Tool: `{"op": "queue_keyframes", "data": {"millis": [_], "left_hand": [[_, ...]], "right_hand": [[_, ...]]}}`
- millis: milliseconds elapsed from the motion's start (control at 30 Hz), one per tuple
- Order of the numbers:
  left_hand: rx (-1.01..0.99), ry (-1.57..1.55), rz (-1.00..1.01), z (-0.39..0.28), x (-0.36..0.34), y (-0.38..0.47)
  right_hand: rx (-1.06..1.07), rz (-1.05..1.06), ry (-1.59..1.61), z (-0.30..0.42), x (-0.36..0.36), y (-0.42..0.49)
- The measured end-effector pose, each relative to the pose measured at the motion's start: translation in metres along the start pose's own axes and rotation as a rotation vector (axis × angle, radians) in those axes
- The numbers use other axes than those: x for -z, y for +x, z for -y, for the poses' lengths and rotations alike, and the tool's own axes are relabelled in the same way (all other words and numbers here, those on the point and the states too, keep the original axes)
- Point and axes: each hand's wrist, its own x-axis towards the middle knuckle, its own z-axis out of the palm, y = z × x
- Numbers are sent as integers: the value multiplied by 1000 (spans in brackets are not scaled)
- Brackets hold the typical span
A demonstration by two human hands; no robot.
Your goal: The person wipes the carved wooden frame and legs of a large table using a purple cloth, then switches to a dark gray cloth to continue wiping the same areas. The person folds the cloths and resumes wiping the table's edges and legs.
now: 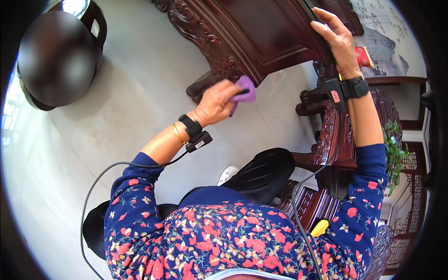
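Observation:
My left hand [217, 102] grips a bunched purple cloth [247, 89], which is at the lower corner of a dark carved wooden table [269, 26]. A dark strip shows in the cloth's fold; I cannot tell what it is. Resting along the table's upper right edge, my right hand [337, 43] has its fingers somewhat apart and nothing visible in it. The table's side has a recessed panel, and a scroll-carved leg [213, 45] curves down to a foot beside my left hand. Both wrists wear black strapped devices with cables.
A dark rounded stool [99, 21], partly blurred, stands on the pale tiled floor [140, 63] at left. Carved wooden furniture [337, 136] is close on my right, with a leafy plant [393, 150] beyond it. A cable [91, 189] loops beside my left arm.

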Motion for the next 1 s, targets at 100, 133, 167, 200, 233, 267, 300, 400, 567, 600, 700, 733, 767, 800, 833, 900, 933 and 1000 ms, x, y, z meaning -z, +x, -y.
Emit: {"op": "queue_keyframes", "data": {"millis": [100,133,167,200,233,267,300,400,567,600,700,733,767,800,833,900,933,1000], "left_hand": [[-59,171,-235,3,22,42],[-40,275,-345,8,31,53],[16,327,-401,13,43,66],[45,387,-442,20,56,79],[60,415,-443,25,66,89],[101,423,-402,29,71,96],[134,438,-376,33,73,102],[127,381,-250,30,64,107],[25,335,-92,0,32,90],[21,310,-36,-6,26,86],[9,328,54,-20,15,80],[1,341,53,-21,16,79],[-17,351,54,-22,18,79],[-45,409,67,-22,20,79],[-77,466,78,-21,23,79],[-119,561,94,-18,28,79],[-132,598,99,-16,30,80],[-120,656,119,-13,34,81]], "right_hand": [[2,-10,48,9,-6,0],[-26,-13,104,12,-10,1],[-51,-23,162,15,-11,0],[-36,-20,155,18,-13,2],[-23,-30,89,20,-13,2],[-11,-42,24,22,-14,2],[0,-55,-41,24,-14,1],[-7,-57,102,25,-20,2],[10,-86,21,26,-15,-5],[25,-89,23,26,-16,-6],[49,-97,28,25,-18,-6],[48,-98,30,23,-19,-6],[49,-100,33,22,-19,-6],[64,-104,50,19,-19,-5],[95,-129,18,17,-17,-5],[155,-92,-243,12,-15,-5],[167,-113,-250,9,-15,-5],[220,-171,-278,6,-15,-7]]}}
